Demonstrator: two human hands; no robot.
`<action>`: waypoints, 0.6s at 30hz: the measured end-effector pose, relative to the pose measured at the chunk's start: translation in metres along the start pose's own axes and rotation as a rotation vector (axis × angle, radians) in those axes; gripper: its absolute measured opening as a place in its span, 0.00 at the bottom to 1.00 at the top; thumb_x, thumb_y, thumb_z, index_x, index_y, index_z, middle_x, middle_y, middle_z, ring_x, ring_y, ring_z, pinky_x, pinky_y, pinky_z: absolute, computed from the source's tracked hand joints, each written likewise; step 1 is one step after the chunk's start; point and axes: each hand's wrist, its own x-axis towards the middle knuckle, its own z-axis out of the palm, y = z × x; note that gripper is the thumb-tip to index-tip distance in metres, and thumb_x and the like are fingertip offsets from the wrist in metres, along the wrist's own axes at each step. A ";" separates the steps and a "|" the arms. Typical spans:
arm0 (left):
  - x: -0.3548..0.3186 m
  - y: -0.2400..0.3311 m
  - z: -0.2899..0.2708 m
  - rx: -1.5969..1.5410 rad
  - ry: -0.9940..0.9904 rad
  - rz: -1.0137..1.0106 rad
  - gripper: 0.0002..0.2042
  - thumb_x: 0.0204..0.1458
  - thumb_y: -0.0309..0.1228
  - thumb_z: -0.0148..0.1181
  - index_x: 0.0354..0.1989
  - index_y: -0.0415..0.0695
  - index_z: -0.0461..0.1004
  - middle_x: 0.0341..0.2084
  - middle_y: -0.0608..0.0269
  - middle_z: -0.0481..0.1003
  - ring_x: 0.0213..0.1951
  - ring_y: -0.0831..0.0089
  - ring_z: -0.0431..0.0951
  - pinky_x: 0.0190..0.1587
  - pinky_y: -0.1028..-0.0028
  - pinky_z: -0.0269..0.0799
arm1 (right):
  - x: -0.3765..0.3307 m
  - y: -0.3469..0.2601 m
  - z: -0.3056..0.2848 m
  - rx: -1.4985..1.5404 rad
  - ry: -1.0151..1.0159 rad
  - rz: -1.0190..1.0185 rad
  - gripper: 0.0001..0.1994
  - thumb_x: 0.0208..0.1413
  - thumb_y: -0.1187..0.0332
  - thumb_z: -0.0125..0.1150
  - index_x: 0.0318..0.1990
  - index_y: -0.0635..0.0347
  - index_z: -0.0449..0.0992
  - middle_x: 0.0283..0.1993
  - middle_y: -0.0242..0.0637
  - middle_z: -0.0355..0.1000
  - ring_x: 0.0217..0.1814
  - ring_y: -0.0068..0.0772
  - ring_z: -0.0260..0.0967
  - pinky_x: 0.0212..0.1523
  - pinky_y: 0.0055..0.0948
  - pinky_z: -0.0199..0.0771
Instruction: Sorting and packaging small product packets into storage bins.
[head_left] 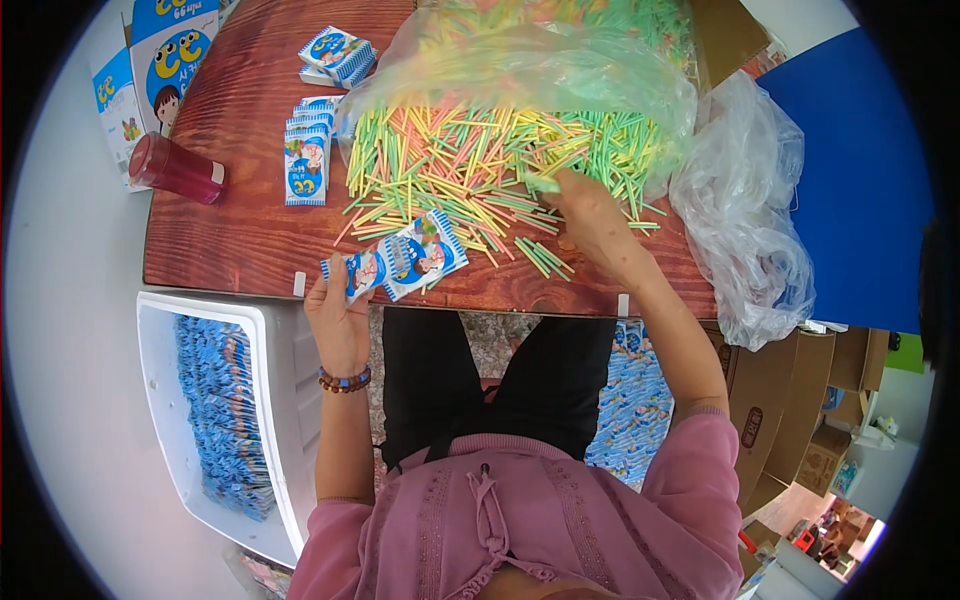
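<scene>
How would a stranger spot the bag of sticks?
Find the red-brown table, then the blue packets on its left. Right of them is a clear bag. Its spilling pastel sticks set it apart from the crumpled bag on its right.

Hands amid packets and sticks

2 hands, 2 held packets, 1 cup

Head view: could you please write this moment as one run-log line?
left hand: holds blue-and-white plastic sachets | right hand: among thin pastel sticks | sticks: loose on red-brown wooden table
</scene>
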 end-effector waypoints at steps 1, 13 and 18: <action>0.000 0.001 0.002 0.017 0.009 -0.010 0.08 0.60 0.31 0.54 0.34 0.42 0.77 0.32 0.64 0.79 0.32 0.79 0.77 0.30 0.78 0.71 | -0.001 -0.001 -0.001 0.000 0.001 0.001 0.08 0.56 0.73 0.52 0.39 0.70 0.65 0.33 0.44 0.71 0.35 0.47 0.71 0.38 0.38 0.72; 0.001 0.000 0.004 0.029 0.010 -0.013 0.08 0.60 0.32 0.54 0.34 0.42 0.77 0.31 0.65 0.79 0.31 0.81 0.76 0.30 0.80 0.69 | -0.006 -0.032 0.057 1.427 0.310 0.091 0.09 0.62 0.74 0.51 0.48 0.62 0.70 0.39 0.35 0.75 0.48 0.28 0.71 0.52 0.28 0.69; 0.000 0.002 0.006 0.031 0.019 -0.013 0.09 0.60 0.33 0.54 0.33 0.42 0.77 0.31 0.65 0.79 0.31 0.81 0.76 0.30 0.79 0.69 | -0.004 -0.047 0.052 1.122 0.226 0.219 0.09 0.62 0.75 0.50 0.48 0.60 0.69 0.42 0.34 0.74 0.48 0.23 0.70 0.50 0.23 0.68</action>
